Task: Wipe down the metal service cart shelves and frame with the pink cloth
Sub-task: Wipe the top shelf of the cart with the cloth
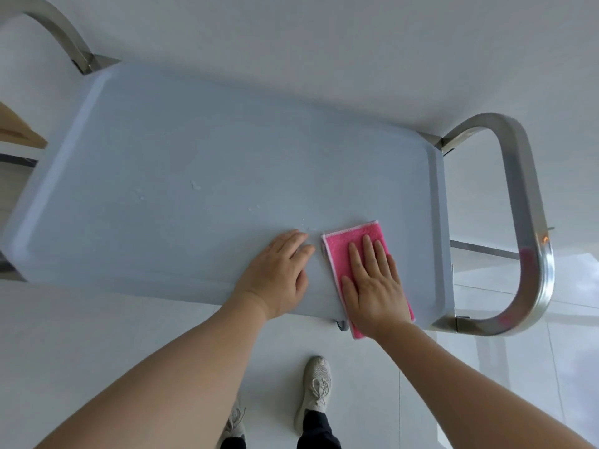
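The cart's top shelf [201, 150] is a pale blue-grey tray with a raised rim, seen from above. A folded pink cloth [340, 254] lies flat on its near right part, and its near end hangs over the front edge. My right hand [372, 286] presses flat on the cloth with fingers spread. My left hand [275, 270] rests palm down on the bare shelf just left of the cloth, holding nothing. A few water drops [196, 185] sit on the shelf left of my hands.
A steel handle loop [525, 222] curves around the cart's right end; another steel handle [58, 30] rises at the far left. A white wall runs behind the cart. My shoes [316, 387] stand on the glossy white floor below. A wooden edge [19, 134] shows at the left.
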